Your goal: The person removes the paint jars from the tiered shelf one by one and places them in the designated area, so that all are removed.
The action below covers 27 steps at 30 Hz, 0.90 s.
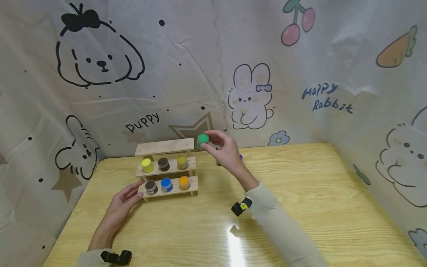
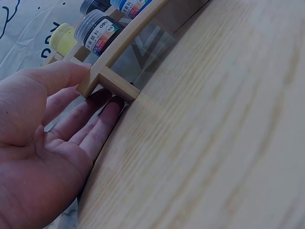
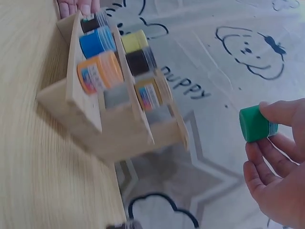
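Observation:
My right hand (image 1: 227, 150) holds a green paint jar (image 1: 202, 140) between thumb and fingers, raised beside the top right end of a three-step wooden rack (image 1: 163, 146). In the right wrist view the green jar is tilted and apart from the rack. My left hand (image 1: 121, 205) grips the rack's left end, thumb on the lower shelf's edge and fingers below it. On the middle step stand a yellow jar (image 1: 147, 165), a dark brown jar (image 1: 163, 164) and an ochre jar (image 1: 182, 162). The lowest step carries a blackish jar (image 1: 151, 187), a blue jar (image 1: 166, 184) and an orange jar (image 1: 184, 183).
Behind my right hand, a small dark item (image 1: 218, 162) and a purple bit (image 1: 241, 157) show, mostly hidden. The wooden table (image 1: 293, 185) meets a printed cloth wall (image 1: 200, 66) right behind the rack. More cloth hangs at both sides.

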Available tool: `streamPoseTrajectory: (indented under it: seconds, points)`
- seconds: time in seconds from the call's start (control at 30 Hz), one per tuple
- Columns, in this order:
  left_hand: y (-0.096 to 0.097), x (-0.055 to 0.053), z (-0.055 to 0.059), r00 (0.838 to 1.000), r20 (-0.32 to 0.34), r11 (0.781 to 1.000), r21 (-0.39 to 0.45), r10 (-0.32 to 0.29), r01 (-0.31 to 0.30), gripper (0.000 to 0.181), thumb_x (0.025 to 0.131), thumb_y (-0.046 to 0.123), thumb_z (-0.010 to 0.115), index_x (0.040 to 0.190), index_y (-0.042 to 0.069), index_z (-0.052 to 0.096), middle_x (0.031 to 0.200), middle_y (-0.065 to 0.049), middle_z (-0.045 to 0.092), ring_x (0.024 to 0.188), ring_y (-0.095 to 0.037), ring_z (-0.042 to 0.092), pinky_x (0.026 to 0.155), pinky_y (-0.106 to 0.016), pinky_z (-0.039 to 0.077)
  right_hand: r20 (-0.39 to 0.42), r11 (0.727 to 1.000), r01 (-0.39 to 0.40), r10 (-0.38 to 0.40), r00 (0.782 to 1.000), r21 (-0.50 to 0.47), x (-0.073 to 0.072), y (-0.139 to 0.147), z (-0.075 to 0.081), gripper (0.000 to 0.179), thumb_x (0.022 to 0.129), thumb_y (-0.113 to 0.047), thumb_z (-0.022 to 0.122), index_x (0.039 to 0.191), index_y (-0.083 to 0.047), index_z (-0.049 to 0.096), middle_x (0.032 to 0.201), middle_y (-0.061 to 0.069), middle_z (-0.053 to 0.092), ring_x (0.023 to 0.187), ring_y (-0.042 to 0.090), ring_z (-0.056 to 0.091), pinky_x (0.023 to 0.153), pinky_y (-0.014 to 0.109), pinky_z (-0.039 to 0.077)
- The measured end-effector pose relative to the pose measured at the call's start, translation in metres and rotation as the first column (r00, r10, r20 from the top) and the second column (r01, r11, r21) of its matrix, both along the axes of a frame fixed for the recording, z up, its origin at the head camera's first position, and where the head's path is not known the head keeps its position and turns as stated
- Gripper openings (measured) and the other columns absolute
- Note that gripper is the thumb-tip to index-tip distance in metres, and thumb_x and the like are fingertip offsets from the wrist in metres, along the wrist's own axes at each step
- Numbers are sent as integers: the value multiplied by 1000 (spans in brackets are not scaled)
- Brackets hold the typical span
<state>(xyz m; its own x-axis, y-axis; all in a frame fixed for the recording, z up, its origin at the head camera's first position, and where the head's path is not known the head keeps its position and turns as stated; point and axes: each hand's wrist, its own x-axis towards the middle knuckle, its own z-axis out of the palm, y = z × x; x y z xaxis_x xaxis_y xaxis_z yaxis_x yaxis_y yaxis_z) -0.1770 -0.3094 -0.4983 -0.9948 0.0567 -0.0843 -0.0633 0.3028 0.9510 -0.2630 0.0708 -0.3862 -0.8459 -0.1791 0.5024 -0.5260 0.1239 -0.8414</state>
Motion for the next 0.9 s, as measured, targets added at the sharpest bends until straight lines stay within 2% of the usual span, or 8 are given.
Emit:
streamPoseTrajectory:
  seconds: [0.27, 0.43, 0.57, 0.73, 0.9]
  points:
    - [0, -1, 0, 999, -39, 1000, 10, -22, 22, 61, 105, 30, 63, 155, 2, 43, 159, -19, 39, 119, 15, 48, 95, -10, 45, 53, 996, 74, -71, 996, -43, 7, 39, -13, 36, 92, -8, 79, 126, -1, 68, 121, 14, 69, 110, 29, 65, 102, 49, 50]
    - [-2, 0, 1, 999, -45, 1000, 10, -23, 24, 60, 105, 28, 63, 154, 1, 43, 159, -17, 41, 119, 15, 48, 94, -10, 46, 85, 994, 98, -93, 992, -51, 8, 59, -23, 39, 93, -3, 76, 129, 6, 64, 124, 23, 66, 113, 39, 63, 105, 54, 47]
    - [-3, 0, 1, 998, -51, 999, 11, -30, 31, 60, 105, 27, 62, 155, 1, 42, 159, -20, 39, 119, 15, 48, 95, -10, 46, 101, 992, 118, -114, 988, -41, 15, 71, -16, 38, 93, 1, 74, 127, 12, 62, 123, 29, 64, 114, 45, 60, 106, 60, 44]
    - [-3, 0, 1, 998, -53, 1000, 9, -23, 23, 60, 105, 30, 63, 154, 2, 43, 159, -18, 40, 120, 15, 47, 95, -10, 45, 127, 983, 185, -184, 975, 4, 24, 88, -8, 37, 94, 1, 72, 127, 13, 61, 122, 29, 64, 114, 41, 61, 104, 56, 47]
    - [-1, 0, -1, 998, -60, 1000, 16, -24, 25, 59, 105, 27, 63, 154, 1, 44, 158, -16, 43, 120, 13, 48, 95, -10, 45, 164, 969, 247, -249, 955, 29, 20, 108, -18, 38, 95, -1, 73, 128, 13, 61, 123, 28, 64, 114, 39, 61, 103, 51, 50]
